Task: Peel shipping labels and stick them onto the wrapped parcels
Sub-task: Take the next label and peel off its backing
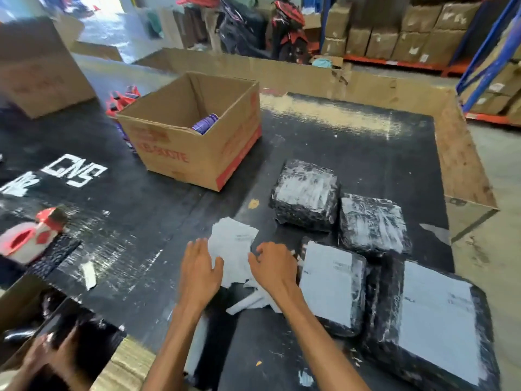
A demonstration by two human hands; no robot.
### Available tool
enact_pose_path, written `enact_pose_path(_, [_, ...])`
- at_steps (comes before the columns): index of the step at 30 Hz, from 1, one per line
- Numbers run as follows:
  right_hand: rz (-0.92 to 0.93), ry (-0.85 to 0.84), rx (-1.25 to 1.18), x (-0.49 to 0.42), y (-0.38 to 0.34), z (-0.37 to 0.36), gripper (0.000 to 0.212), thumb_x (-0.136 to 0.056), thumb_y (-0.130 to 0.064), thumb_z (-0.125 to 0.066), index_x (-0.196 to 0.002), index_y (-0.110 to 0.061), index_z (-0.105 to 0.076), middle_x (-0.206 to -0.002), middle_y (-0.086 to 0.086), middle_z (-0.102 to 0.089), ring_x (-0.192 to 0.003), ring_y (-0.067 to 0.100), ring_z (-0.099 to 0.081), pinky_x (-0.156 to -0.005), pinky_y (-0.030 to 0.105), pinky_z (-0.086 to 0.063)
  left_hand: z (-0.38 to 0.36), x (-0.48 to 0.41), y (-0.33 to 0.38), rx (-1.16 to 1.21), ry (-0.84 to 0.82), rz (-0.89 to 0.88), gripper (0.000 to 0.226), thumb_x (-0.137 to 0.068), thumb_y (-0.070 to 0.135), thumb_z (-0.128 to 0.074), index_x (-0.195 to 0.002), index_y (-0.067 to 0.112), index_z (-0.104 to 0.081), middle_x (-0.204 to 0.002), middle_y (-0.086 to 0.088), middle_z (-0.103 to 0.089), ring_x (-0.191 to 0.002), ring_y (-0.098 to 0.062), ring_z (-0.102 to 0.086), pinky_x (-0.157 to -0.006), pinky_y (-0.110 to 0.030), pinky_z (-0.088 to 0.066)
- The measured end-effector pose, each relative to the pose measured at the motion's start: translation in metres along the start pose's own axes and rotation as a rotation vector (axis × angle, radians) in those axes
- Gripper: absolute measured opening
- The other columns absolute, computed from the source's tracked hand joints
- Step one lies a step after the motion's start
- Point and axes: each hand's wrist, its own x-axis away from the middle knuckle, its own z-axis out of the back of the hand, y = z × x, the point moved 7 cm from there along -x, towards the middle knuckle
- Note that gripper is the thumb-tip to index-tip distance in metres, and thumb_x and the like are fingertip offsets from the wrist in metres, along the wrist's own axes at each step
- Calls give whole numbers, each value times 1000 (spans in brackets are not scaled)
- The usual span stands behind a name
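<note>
A loose pile of white shipping labels (pixel 235 251) lies on the black table (pixel 352 148). My left hand (pixel 198 266) lies flat, fingers straight, on the pile's left edge. My right hand (pixel 272 266) hovers over the pile's right side with curled fingers; whether it pinches a sheet is hidden. Right of the pile lie several black wrapped parcels. Two far ones (pixel 306 194) (pixel 373 222) show bare shiny wrap. Two near ones (pixel 334 286) (pixel 435 331) carry white labels.
An open cardboard box (pixel 180 148) with a purple can inside stands behind the pile. A red-and-white tape dispenser (pixel 31 239) sits at the left. Another person's hands (pixel 53 352) hold a black parcel at the bottom left. Cardboard walls edge the table.
</note>
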Motion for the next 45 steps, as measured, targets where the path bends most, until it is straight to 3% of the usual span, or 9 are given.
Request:
enact_pose_path(5, [-76,2,57,-24,-1,-24,47,-88,-60,-56,-83,-15,-68,-91,6,-74,-89,28,-71,-71,33,-56,-6,3,-16,-108,-145,33,57,-102,35,-37,-150,3,-36,-162,-14,-33,-153,-29,-24,-119,-34,-22])
enact_pose_path(10, [-138,-38,-48,-28,-8,-22,28,-82,-46,-70,-79,-18,-69,-89,1,-75,-89,26,-72,-75,35,-59,-22,5,-27,-160,-104,13,71,-103,38,-49,-159,6,-18,-170,-13,-12,-158,-28,-9,-125,-34,-11])
enact_pose_path(27, [110,317,-301,-2,5,20,18,-96,-34,-66,-101,-24,-80,-93,-3,-72,-83,14,-61,-73,28,-50,-30,-2,-23,-191,-11,86,96,-90,57,-62,-161,14,-13,-170,-13,-11,-158,-30,-2,-126,-46,-7])
enact_pose_path(30, [163,300,-507,0,2,27,16,-97,-36,-64,-97,-27,-77,-86,-12,-66,-80,5,-47,-72,18,-42,-19,-4,-11,12,40,-5,79,-95,39,-65,-159,17,-24,-169,-13,-18,-158,-30,-5,-126,-43,-8])
enact_pose_path(32, [173,232,-668,-1,1,38,14,-98,-35,-62,-96,-27,-74,-81,-8,-63,-77,5,-48,-67,15,-39,2,-1,9,357,83,-62,46,-101,25,-58,-146,27,-47,-156,3,-47,-150,-19,-34,-123,-42,-26])
enact_pose_path(34, [217,195,-780,2,-3,54,13,-99,-33,-62,-94,-29,-73,-85,-5,-71,-79,15,-58,-67,28,-47,23,5,40,726,12,-33,27,-107,28,-46,-121,34,-68,-126,19,-70,-122,-6,-61,-103,-36,-45])
enact_pose_path(36, [224,218,-867,8,-3,76,13,-99,-32,-64,-93,-26,-74,-89,1,-75,-86,33,-64,-74,48,-52,37,10,77,922,-103,-60,39,-107,38,-37,-109,33,-76,-113,11,-78,-105,-9,-71,-92,-33,-51])
enact_pose_path(41, [182,281,-999,31,11,127,10,-97,-24,-67,-102,-24,-76,-95,4,-78,-94,41,-67,-84,60,-54,48,11,140,1023,-148,-100,16,-94,24,-67,-103,15,-77,-101,-3,-81,-91,-20,-75,-79,-37,-60])
enact_pose_path(45, [136,269,-1062,52,30,156,18,-95,-18,-69,-113,-17,-73,-100,1,-80,-98,26,-74,-93,47,-58,46,8,186,1091,-212,-141,14,-95,23,-67,-101,15,-76,-96,-1,-82,-85,-17,-77,-71,-30,-62])
